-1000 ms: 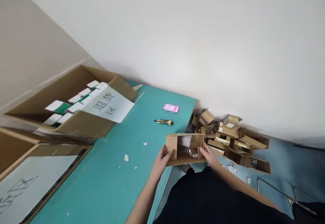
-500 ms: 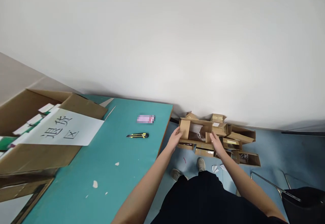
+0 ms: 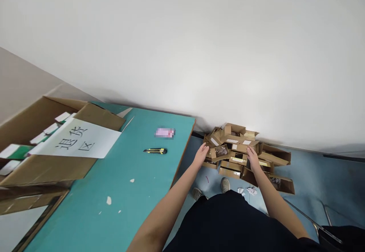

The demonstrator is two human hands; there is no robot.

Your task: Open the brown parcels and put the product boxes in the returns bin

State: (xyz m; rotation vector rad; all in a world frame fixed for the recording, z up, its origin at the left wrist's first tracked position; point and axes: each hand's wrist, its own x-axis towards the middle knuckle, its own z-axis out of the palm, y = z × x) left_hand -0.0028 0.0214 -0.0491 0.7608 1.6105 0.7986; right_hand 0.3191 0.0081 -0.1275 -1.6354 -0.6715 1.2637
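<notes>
My left hand (image 3: 202, 154) hovers by the left side of a heap of small brown cardboard boxes on the floor, fingers stretched and holding nothing. Over the heap's right part is my right hand (image 3: 253, 157), also open and free of anything. Between and beyond the hands lies an open cardboard box (image 3: 234, 131) against the wall. Nearer to me, another open box (image 3: 220, 152) shows something clear and crinkled inside. Which boxes sit just under my fingertips I cannot tell.
A green table (image 3: 137, 195) stands to my left, bearing a yellow-black utility knife (image 3: 155, 150), a blurred pink item (image 3: 165, 132) and paper scraps. A large carton (image 3: 62, 166) with a handwritten sheet (image 3: 76, 137) sits at its left. Chair legs (image 3: 327, 214) are at lower right.
My hands have come off the open cardboard box they held between them and moved slightly apart. The box is now out of them, and more of the heap shows.
</notes>
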